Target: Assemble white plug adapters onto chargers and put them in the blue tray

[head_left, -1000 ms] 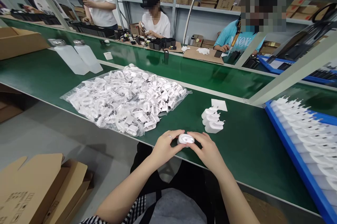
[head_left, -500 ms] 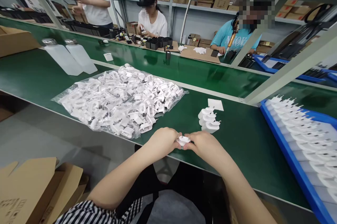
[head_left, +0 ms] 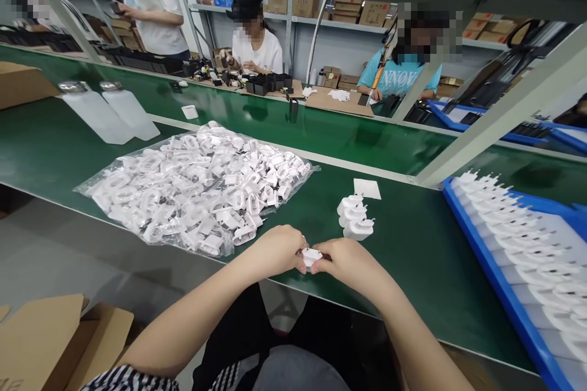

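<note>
Between my two hands, close to the bench's front edge, is a white plug housing (head_left: 312,257) with short metal pins on top. My left hand (head_left: 285,248) is closed on its left side, fingers and thumb pinching it. From the other side my right hand (head_left: 340,256) grips the same housing, its fingers curled in. Past my right hand stands a short row of white plug housings (head_left: 358,229), pins showing, with a flat white square piece (head_left: 367,188) behind them. Left of my hands, a heap of loose white housings (head_left: 197,186) lies on clear plastic.
A blue tray (head_left: 493,281) full of rows of pinned white housings stands at the right. Two translucent bottles (head_left: 98,115) with metal caps are at the left. A slanted metal post (head_left: 495,109) rises behind the tray. Several people work across the bench (head_left: 334,143).
The view has tilted and shifted slightly, so everything sits a little lower and further left. Both hands still hold the white plug housing, with only a small shift of the fingers.
</note>
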### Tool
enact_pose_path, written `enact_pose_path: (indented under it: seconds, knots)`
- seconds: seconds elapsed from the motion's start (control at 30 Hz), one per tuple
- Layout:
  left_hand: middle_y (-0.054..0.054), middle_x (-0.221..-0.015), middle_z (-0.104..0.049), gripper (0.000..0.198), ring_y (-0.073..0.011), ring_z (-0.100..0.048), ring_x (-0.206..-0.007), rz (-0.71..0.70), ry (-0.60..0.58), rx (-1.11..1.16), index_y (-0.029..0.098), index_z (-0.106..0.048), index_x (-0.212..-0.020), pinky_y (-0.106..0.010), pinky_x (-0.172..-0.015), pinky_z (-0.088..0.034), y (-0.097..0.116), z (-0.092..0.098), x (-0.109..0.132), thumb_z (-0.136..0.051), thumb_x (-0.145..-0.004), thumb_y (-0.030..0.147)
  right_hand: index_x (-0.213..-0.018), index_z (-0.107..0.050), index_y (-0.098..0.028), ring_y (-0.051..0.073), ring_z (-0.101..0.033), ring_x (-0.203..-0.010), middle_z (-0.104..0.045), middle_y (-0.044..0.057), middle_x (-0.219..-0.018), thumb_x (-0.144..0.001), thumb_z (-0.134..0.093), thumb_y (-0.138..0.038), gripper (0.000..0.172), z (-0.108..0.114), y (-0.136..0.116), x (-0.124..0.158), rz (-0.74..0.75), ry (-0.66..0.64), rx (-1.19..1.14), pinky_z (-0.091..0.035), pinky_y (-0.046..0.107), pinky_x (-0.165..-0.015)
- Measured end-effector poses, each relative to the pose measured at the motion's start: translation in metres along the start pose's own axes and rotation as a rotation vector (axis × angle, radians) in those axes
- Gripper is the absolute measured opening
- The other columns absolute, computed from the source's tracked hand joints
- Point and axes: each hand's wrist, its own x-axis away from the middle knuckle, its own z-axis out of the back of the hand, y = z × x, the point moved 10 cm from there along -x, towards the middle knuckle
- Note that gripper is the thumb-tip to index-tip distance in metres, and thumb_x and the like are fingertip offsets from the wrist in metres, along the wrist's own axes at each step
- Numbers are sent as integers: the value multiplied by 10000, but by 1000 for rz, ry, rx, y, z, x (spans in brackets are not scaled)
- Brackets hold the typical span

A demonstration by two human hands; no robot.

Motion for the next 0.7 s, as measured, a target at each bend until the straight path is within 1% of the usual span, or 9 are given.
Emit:
enact_pose_path:
  seconds: [0.1, 0.2, 0.3, 0.37, 0.4, 0.47, 0.53, 0.63, 0.7]
  knots:
    - [3, -646, -561, 123, -119, -506, -551, -105, 106, 168, 206, -600, -642, -184, -468, -337, 2, -8, 6, -542, -592, 303, -785, -586, -256, 150, -535, -628, -613, -10, -732, -680, -466, -323, 173, 1, 12, 14, 28, 134, -121, -356, 229, -502]
    - [-9, -812, -555, 237, -117, -519, -618, -140, 148, 327, 221, -564, -852, -195, -532, -380, 10, -28, 3, -492, -641, 300, -933, -527, -275, 180, -530, -784, -583, -3, -927, -655, -494, -306, 281, 1, 37, 35, -31, 249, -181, -392, 272, -636]
    - [-35, -929, -520, 455, -130, -529, -647, -118, 139, 396, 212, -435, -1056, -223, -555, -406, 22, -46, -9, -503, -616, 306, -945, -516, -262, 187, -530, -810, -573, 2, -955, -648, -494, -275, 298, 3, 64, 51, -124, 287, -211, -400, 294, -678]
    - [-79, -1073, -443, 649, -186, -512, -810, -90, 162, 382, 184, -310, -1156, -262, -648, -411, 28, -49, -20, -542, -568, 332, -916, -526, -251, 189, -547, -756, -594, 6, -891, -651, -481, -279, 270, 10, 81, 57, -190, 314, -216, -413, 302, -646]
    - [-106, -1148, -376, 754, -227, -454, -934, -69, 176, 364, 159, -249, -1189, -287, -718, -393, 29, -48, -26, -568, -533, 350, -898, -530, -246, 190, -553, -721, -604, 6, -845, -651, -478, -286, 256, 14, 88, 58, -218, 330, -219, -418, 304, -624]
    - [-154, -1250, -210, 944, -285, -252, -1110, -17, 171, 322, 97, -140, -1222, -325, -838, -316, 27, -45, -39, -612, -459, 388, -864, -529, -237, 193, -559, -671, -611, 9, -764, -646, -479, -299, 233, 23, 101, 62, -266, 379, -237, -423, 310, -593]
    - [-183, -1280, -78, 1074, -297, -95, -1159, 27, 125, 285, 47, -49, -1227, -345, -894, -246, 24, -46, -52, -632, -405, 419, -858, -514, -235, 197, -559, -697, -608, 14, -767, -629, -501, -301, 238, 29, 113, 64, -275, 425, -303, -427, 322, -611]
    - [-206, -1277, 7, 1179, -305, -25, -1162, 56, 94, 239, 15, 38, -1217, -380, -924, -172, 19, -45, -68, -632, -358, 467, -900, -492, -243, 203, -521, -863, -578, 32, -923, -589, -553, -311, 324, 35, 129, 62, -210, 494, -482, -413, 346, -715]
    - [-218, -1273, 15, 1211, -312, -14, -1159, 41, 108, 209, 7, 58, -1211, -404, -931, -125, 20, -45, -77, -622, -340, 503, -961, -469, -241, 193, -475, -956, -520, 53, -1050, -638, -495, -370, 349, 44, 140, 57, -174, 613, -651, -404, 345, -753]
